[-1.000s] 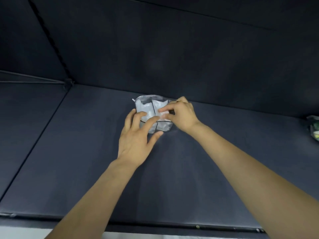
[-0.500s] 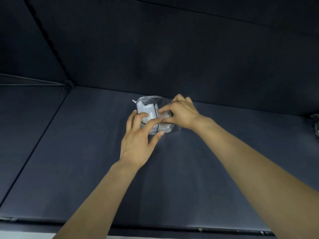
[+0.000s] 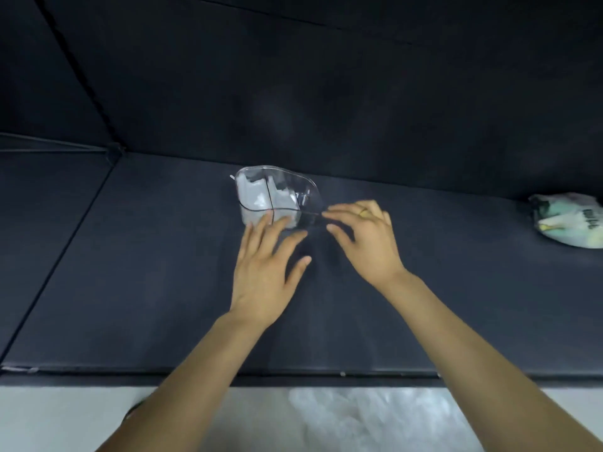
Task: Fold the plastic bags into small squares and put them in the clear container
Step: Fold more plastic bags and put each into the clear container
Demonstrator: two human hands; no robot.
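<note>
A clear container (image 3: pixel 303 187) with a dark divider stands on the dark table (image 3: pixel 146 272), far centre. Folded white plastic bags (image 3: pixel 257 199) fill its left compartments; the right part looks bare. My left hand (image 3: pixel 266 272) hovers just in front of the container, fingers spread and straight, fingertips near its front wall. My right hand (image 3: pixel 365 239) is to the right of the container, fingers loosely bent, index tip close to the right rim. Neither hand holds anything. White crumpled plastic (image 3: pixel 375 415) lies below the table's near edge.
A bunched bag with green and white print (image 3: pixel 569 225) lies at the table's right edge. Dark padded walls rise behind and to the left. The table's front edge runs across the lower view, with a pale floor below.
Both hands have drawn back from the container; the right hand left its inside and moved right. The view has tilted down, showing the floor and the plastic there.
</note>
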